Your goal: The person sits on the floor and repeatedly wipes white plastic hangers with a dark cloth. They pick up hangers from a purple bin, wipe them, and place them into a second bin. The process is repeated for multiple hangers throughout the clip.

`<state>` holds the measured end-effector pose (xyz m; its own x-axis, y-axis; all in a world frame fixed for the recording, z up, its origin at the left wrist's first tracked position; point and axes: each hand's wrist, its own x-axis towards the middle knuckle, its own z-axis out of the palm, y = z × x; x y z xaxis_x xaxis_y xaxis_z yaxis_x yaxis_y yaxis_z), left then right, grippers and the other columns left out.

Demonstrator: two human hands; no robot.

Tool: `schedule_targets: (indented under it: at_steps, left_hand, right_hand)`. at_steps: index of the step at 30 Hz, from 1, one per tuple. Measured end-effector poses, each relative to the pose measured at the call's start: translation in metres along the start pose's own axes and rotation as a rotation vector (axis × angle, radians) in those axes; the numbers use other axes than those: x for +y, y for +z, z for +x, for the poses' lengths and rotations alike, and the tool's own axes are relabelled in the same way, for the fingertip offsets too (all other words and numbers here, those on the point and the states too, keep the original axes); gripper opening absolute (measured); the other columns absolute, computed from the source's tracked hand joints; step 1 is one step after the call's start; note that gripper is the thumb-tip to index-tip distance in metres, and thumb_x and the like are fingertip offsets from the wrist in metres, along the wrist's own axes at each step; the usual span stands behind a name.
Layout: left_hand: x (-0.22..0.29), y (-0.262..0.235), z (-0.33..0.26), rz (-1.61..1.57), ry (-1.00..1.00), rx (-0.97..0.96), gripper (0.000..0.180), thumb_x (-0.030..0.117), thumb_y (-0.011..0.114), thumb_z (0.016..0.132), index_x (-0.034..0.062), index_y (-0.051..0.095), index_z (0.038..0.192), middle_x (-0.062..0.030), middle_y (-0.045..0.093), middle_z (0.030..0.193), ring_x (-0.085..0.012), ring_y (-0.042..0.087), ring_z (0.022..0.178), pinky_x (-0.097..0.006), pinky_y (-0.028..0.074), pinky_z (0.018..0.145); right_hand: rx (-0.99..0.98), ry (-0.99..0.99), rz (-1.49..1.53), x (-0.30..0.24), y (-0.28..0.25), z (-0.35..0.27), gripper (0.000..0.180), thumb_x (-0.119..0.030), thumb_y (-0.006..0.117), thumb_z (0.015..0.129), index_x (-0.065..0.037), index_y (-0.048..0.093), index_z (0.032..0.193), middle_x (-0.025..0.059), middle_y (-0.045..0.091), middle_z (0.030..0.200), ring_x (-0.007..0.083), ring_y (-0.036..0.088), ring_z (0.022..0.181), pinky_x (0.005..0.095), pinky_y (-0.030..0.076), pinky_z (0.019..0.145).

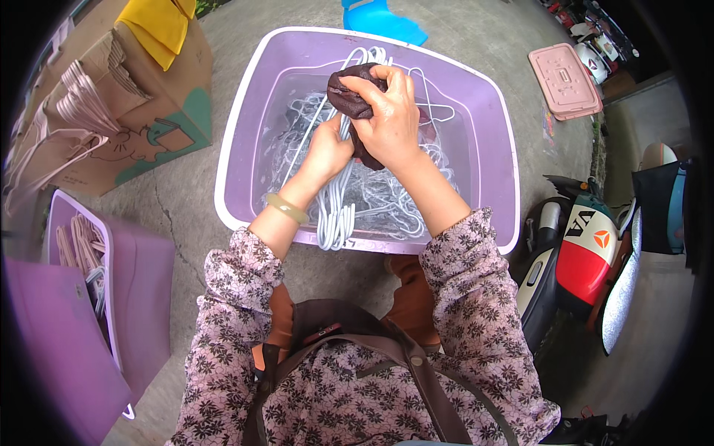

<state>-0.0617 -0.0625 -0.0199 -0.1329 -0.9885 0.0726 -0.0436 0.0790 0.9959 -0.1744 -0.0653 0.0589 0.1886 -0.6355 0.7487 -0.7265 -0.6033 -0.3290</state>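
Note:
A large purple plastic tub (238,134) holds water and several white clothes hangers (387,197). My left hand (327,149) grips a bunch of those white hangers (335,219), whose ends hang over the tub's near rim. My right hand (387,111) is closed on a dark maroon cloth (348,93), pressed against the hangers above the water. A pale green bangle (285,208) sits on my left wrist.
A cardboard box (141,126) with pinkish hangers and a yellow item stands at the left. A smaller purple bin (141,297) with hangers is at the lower left. A pink lid (565,80) lies at the upper right, a blue object (383,18) beyond the tub, scooters (587,253) at the right.

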Motion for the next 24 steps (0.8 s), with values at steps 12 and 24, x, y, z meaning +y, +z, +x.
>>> schedule_targets:
  at_steps: [12, 24]
  left_hand:
    - [0.003, 0.014, -0.016, -0.202, -0.112, -0.192, 0.010, 0.007, 0.062, 0.086, -0.0013, 0.056, 0.088, -0.0055, 0.060, 0.070, -0.0099, 0.056, 0.053, -0.026, 0.047, 0.048]
    - [-0.011, 0.021, 0.000, -0.010, -0.188, -0.109, 0.015, 0.004, 0.059, 0.081, -0.0042, 0.052, 0.093, -0.0090, 0.061, 0.061, -0.0138, 0.059, 0.048, -0.028, 0.048, 0.045]
  right_hand:
    - [-0.370, 0.317, -0.290, 0.058, -0.023, 0.080, 0.033, -0.031, 0.069, 0.068, -0.022, 0.068, 0.101, 0.0098, 0.057, 0.098, 0.0279, 0.055, 0.099, 0.0403, 0.048, 0.081]
    - [-0.365, -0.023, -0.227, 0.016, -0.012, 0.003, 0.025, -0.016, 0.073, 0.060, -0.016, 0.069, 0.085, 0.0076, 0.052, 0.090, 0.0273, 0.053, 0.090, 0.0398, 0.049, 0.069]
